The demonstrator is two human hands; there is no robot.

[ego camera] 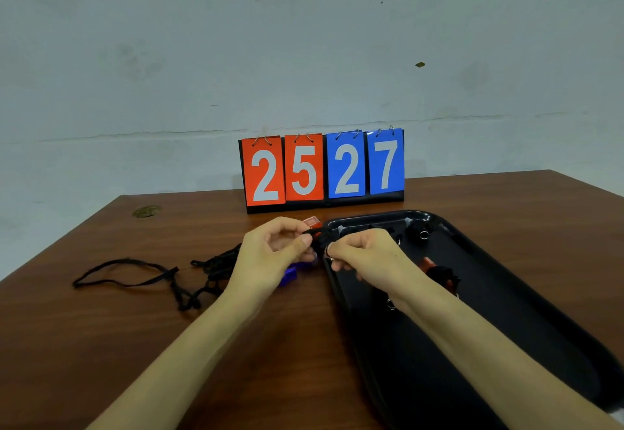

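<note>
Left hand [273, 251] and right hand [366, 257] (both curled) pinch one black-red piece [316, 239].

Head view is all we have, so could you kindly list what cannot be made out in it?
Item, head view: black and red, pinched between left hand and right hand; fingers cover most, so its kind is unclear.
Blue pieces, head view: left hand hides most.
Tray, head view: near end cut off by the bottom edge.
Tray parts, head view: dark on black, small and blurred.
</note>
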